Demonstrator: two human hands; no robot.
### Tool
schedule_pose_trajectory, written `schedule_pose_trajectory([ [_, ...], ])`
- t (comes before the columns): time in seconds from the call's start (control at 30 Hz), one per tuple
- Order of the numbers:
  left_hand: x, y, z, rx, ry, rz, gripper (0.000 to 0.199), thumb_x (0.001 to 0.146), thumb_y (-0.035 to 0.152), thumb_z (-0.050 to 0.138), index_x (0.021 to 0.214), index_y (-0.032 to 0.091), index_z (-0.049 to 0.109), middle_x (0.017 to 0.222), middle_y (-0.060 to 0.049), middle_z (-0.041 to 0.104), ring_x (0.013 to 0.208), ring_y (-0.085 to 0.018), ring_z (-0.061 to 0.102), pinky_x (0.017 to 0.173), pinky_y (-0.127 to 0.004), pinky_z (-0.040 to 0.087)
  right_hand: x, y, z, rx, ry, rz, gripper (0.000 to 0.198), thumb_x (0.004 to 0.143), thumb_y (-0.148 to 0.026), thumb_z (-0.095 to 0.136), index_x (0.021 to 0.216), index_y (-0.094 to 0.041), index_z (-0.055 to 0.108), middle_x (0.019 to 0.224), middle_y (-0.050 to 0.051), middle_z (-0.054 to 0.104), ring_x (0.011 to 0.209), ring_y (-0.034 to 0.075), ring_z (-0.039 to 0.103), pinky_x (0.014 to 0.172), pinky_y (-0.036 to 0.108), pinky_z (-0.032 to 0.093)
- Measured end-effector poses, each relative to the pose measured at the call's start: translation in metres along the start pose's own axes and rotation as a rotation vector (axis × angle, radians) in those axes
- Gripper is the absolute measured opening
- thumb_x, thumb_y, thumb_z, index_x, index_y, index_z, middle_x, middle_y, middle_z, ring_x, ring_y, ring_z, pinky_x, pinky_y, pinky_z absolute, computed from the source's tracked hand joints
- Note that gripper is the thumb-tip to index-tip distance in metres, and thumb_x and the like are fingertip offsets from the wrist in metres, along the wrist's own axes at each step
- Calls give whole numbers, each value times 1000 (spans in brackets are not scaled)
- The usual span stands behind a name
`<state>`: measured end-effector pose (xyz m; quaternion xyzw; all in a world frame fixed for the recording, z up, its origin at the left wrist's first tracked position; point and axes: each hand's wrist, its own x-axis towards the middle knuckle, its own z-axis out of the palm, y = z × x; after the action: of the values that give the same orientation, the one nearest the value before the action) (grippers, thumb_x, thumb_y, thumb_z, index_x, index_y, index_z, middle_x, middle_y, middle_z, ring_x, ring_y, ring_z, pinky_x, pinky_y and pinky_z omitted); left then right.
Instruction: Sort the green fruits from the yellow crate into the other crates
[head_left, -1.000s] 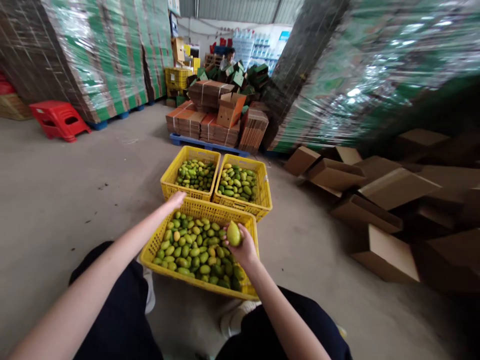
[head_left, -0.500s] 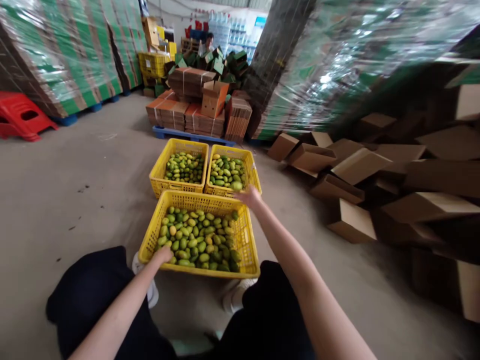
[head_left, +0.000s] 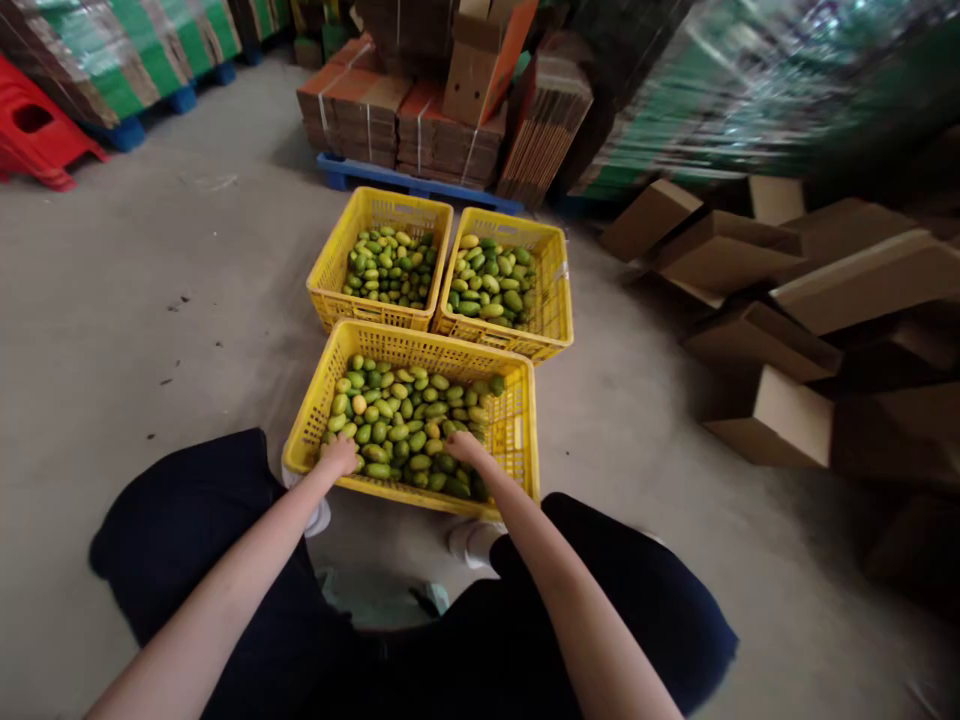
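Note:
A yellow plastic crate (head_left: pixel 420 345) stands between my feet, holding many green and yellowish mangoes (head_left: pixel 397 405). Inside its near left corner, my left hand (head_left: pixel 341 455) is curled down among the fruit, fingers closed around a mango that is mostly hidden. My right hand (head_left: pixel 463 448) reaches into the right half of the same crate, its fingers bent closed on a mango; the hand covers most of that fruit. Two more yellow crates stand just behind: the back left crate (head_left: pixel 322 290) and the back right crate (head_left: pixel 555 290), both with mangoes in them.
Bundled flat cartons (head_left: pixel 360 105) sit on a blue pallet (head_left: pixel 420 185) beyond the crates. Loose cardboard boxes (head_left: pixel 787 420) lie heaped at the right. A red stool (head_left: pixel 45 130) is at far left, near wrapped green stacks (head_left: pixel 142 50).
My right hand has moved from the back right crate down into the front crate's mangoes, and its fingers have closed. My left hand stays in the near left corner. The view tilts lower.

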<state>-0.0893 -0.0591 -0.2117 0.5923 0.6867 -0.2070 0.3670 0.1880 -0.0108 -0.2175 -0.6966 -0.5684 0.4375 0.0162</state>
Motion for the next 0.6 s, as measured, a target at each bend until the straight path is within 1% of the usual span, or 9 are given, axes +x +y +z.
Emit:
schedule_pose_trajectory([
  [0.07, 0, 0, 2, 4, -9, -8, 45, 83, 27, 53, 127, 16, 54, 142, -20, 43, 128, -40, 43, 100, -51, 38, 13, 0, 14, -88, 0, 32, 34, 91, -31, 61, 123, -17, 57, 128, 10, 57, 114, 25, 58, 95, 48, 49],
  [0.17, 0, -1, 5, -4, -15, -21, 46, 85, 26, 48, 128, 12, 52, 146, -23, 36, 127, -41, 44, 99, -51, 38, 35, 3, 24, -163, 37, 90, 40, 88, -15, 60, 127, -13, 54, 136, 18, 51, 129, 30, 46, 104, 45, 41],
  [0.23, 2, -1, 6, -15, -9, -35, 47, 86, 26, 47, 130, 12, 49, 150, -22, 30, 129, -41, 42, 101, -51, 36, 45, 6, 27, -178, 56, 132, 45, 83, -9, 58, 127, -8, 52, 136, 25, 48, 132, 34, 43, 103, 42, 39],
  [0.33, 8, -2, 8, -50, -13, -59, 48, 86, 26, 46, 132, 14, 46, 152, -19, 28, 129, -38, 43, 102, -47, 36, 52, 8, 30, -136, 65, 180, 45, 77, -7, 59, 121, -5, 56, 136, 28, 47, 130, 38, 45, 102, 42, 40],
  [0.4, 13, -3, 10, -84, -26, -85, 47, 86, 27, 46, 132, 14, 45, 148, -19, 33, 127, -36, 47, 101, -44, 38, 51, 7, 27, -63, 60, 186, 44, 71, -5, 60, 115, -7, 59, 136, 26, 48, 131, 38, 43, 103, 40, 38],
  [0.43, 15, -3, 11, -103, -34, -100, 47, 86, 27, 47, 131, 13, 45, 146, -20, 36, 125, -36, 49, 101, -43, 39, 50, 4, 24, -14, 51, 186, 43, 69, -5, 61, 111, -9, 60, 132, 24, 51, 130, 37, 44, 104, 40, 38],
  [0.47, 18, -3, 12, -121, -40, -116, 47, 86, 27, 47, 131, 12, 45, 144, -21, 39, 124, -35, 51, 101, -43, 39, 48, 1, 20, 42, 35, 188, 40, 66, -6, 62, 106, -11, 62, 126, 21, 56, 128, 36, 45, 103, 40, 39],
  [0.53, 22, -2, 13, -156, -45, -144, 47, 86, 25, 47, 130, 10, 44, 142, -22, 41, 123, -34, 53, 100, -41, 40, 45, -10, 8, 177, -18, 192, 31, 63, -9, 64, 94, -14, 63, 106, 14, 64, 117, 33, 53, 97, 40, 44],
  [0.6, 25, -3, 13, -185, -36, -164, 48, 86, 22, 48, 131, 11, 42, 143, -22, 42, 124, -33, 53, 99, -39, 40, 39, -25, -9, 342, -87, 183, 22, 63, -15, 62, 85, -16, 61, 86, 8, 65, 100, 28, 60, 87, 39, 50],
])
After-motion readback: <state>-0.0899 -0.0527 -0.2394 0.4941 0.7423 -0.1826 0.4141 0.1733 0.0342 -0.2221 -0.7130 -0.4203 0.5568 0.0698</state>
